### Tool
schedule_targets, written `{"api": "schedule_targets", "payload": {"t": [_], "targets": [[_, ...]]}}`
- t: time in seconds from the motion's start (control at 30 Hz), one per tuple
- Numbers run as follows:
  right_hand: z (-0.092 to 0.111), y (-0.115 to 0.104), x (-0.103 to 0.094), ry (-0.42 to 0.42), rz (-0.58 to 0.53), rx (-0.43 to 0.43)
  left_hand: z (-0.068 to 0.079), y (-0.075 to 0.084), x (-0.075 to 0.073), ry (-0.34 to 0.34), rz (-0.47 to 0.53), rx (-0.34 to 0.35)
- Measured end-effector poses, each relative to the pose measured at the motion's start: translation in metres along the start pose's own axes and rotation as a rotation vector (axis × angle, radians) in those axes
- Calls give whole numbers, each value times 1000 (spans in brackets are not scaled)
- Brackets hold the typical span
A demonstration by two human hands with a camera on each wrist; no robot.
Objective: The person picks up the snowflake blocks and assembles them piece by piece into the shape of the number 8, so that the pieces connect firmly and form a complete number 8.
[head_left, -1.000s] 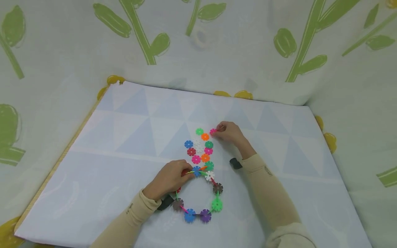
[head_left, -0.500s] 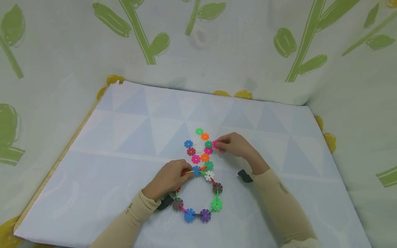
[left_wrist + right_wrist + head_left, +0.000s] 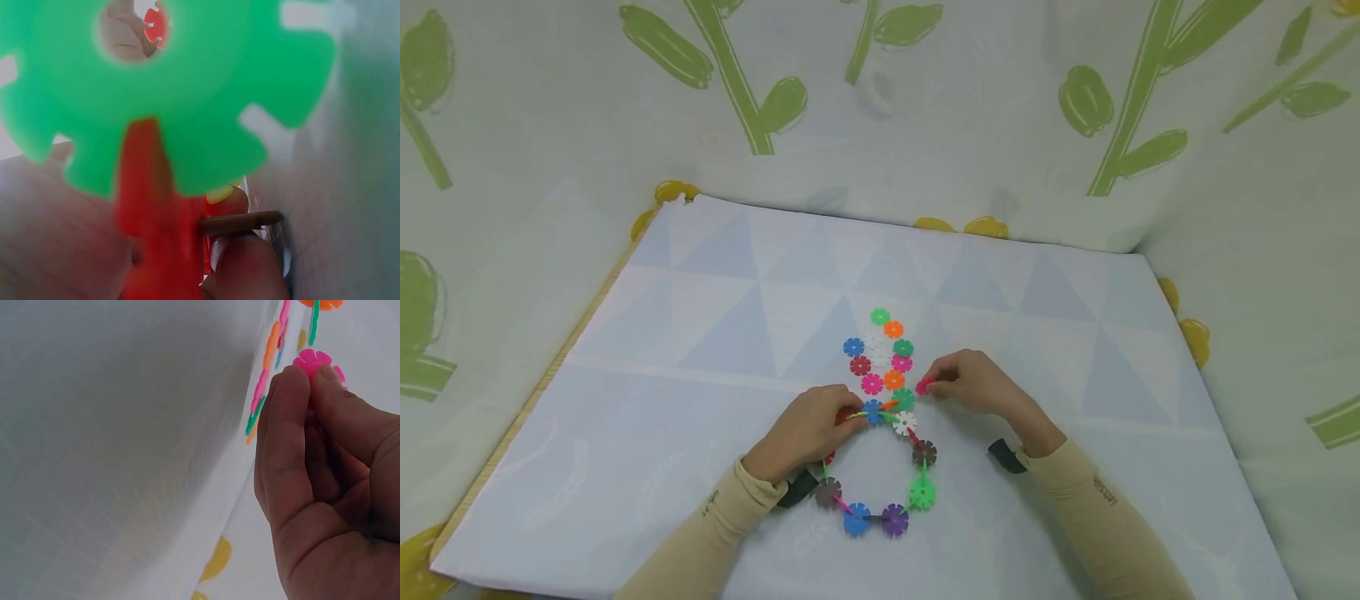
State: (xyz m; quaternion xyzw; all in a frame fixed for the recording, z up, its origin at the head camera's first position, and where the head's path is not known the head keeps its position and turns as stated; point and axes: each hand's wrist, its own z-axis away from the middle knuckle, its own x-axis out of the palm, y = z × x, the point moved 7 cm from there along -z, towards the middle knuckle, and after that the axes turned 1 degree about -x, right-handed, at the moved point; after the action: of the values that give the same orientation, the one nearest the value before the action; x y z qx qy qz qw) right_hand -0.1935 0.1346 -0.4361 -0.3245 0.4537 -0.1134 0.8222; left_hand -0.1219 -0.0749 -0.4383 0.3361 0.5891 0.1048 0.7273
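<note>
My right hand [image 3: 977, 383] pinches a pink notched interlocking disc [image 3: 922, 386] between thumb and fingertips, just right of the chain's top; the right wrist view shows the pink disc's rim [image 3: 312, 357] poking out above the fingers. My left hand [image 3: 808, 429] grips the upper left of a ring of linked discs, which includes a green disc [image 3: 922, 493], a purple disc [image 3: 895, 520] and a blue disc [image 3: 857, 519]. The fingers hide part of that ring. Close to the left wrist camera, a green disc [image 3: 206, 69] is slotted to a red disc [image 3: 159, 269].
Loose discs lie flat beyond the ring, among them an orange disc [image 3: 893, 329], a blue disc [image 3: 853, 347], a dark red disc [image 3: 861, 366] and white discs [image 3: 877, 354]. The patterned table cover [image 3: 1060, 500] ends near a leaf-printed curtain [image 3: 925, 150].
My right hand has come toward me with the pink disc, from beside the far loose discs to beside the ring's top. The left hand keeps its hold on the ring.
</note>
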Motion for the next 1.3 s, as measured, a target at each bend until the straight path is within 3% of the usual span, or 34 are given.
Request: {"api": "schedule_targets", "payload": {"t": [0.47, 0.7, 1.03, 1.3], "targets": [[-2, 0, 6, 13, 39, -53, -3, -2, 4, -13, 20, -14], [-2, -5, 7, 30, 69, -125, -2, 1, 2, 4, 9, 27], [-1, -8, 9, 41, 41, -104, -1, 3, 3, 3, -33, 59], [-4, -7, 10, 46, -3, -92, -1, -1, 2, 19, 2, 66]]}}
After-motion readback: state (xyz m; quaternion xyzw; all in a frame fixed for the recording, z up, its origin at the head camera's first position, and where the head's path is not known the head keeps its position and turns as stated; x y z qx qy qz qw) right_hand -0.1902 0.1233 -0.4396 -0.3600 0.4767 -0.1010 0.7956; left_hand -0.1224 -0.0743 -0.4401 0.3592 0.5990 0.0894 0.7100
